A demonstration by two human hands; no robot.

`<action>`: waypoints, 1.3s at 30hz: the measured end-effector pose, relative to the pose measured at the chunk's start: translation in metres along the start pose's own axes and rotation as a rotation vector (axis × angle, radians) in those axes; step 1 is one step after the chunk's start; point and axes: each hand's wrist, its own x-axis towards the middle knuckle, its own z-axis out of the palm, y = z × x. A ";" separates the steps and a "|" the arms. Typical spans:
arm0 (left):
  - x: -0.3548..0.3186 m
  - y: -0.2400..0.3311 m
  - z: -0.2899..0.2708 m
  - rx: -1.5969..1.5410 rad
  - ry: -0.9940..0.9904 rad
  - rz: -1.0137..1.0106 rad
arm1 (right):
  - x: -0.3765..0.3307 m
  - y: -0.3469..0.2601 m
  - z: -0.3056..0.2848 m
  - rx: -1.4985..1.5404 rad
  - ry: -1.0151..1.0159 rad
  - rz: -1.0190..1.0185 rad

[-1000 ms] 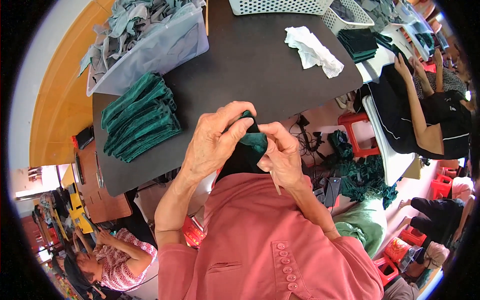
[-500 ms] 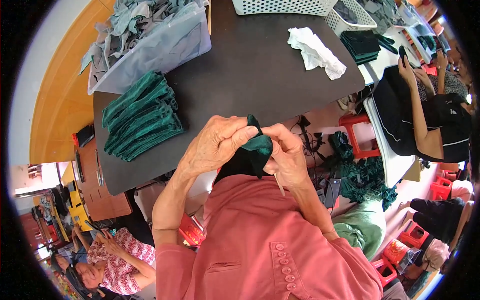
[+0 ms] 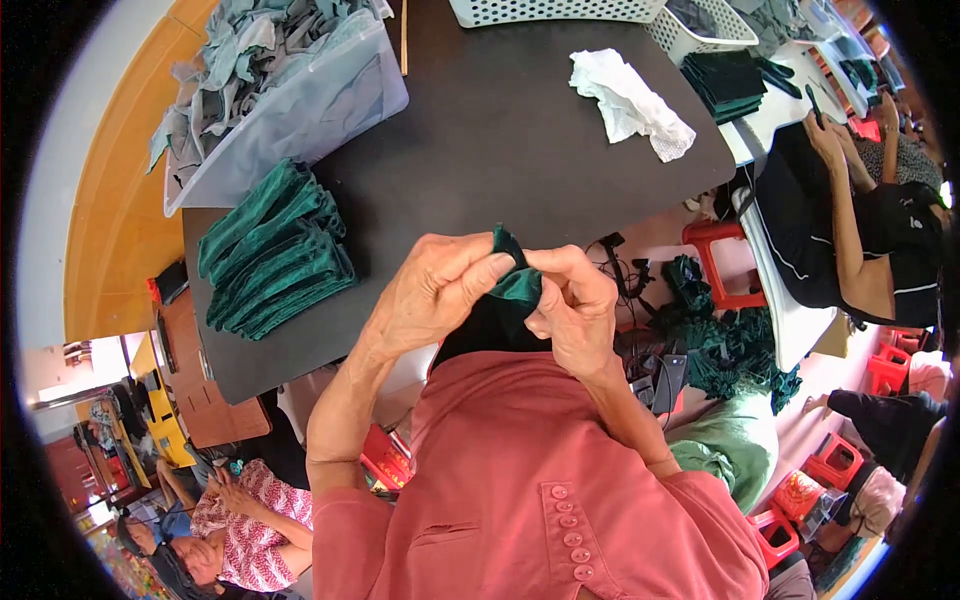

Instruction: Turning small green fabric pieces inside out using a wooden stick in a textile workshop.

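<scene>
Between my two hands is a small piece of dark green velvet fabric (image 3: 518, 287), held up just off the table's near edge. My left hand (image 3: 432, 290) pinches its upper left part between thumb and forefinger. On the other side, my right hand (image 3: 577, 305) is closed on the cloth, thumb and fingers bent together. The fabric curls over between the fingertips, and part of it is hidden by them. A stack of folded green velvet pieces (image 3: 275, 255) lies on the dark table (image 3: 460, 140), left of my hands.
Behind the stack stands a clear plastic bin (image 3: 300, 130) heaped with grey cloth scraps. A crumpled white cloth (image 3: 632, 105) lies at the table's right, below a white perforated basket (image 3: 560, 10). Green fabric (image 3: 735, 345) and cables are on the floor at right. Other people sit nearby.
Both hands keep their hold on the velvet, with the right fingers slightly shifted. A thin pale strip that hung below my right hand no longer shows. The view has shifted a little.
</scene>
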 end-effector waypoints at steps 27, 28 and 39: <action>0.019 0.013 0.004 0.114 0.232 0.003 | 0.010 -0.006 -0.012 0.605 0.074 0.202; 0.018 0.010 -0.002 0.046 0.286 -0.006 | 0.010 -0.010 -0.014 0.400 0.051 0.228; 0.010 0.000 -0.033 -0.136 0.307 -0.046 | 0.027 -0.059 -0.026 -0.181 0.106 0.198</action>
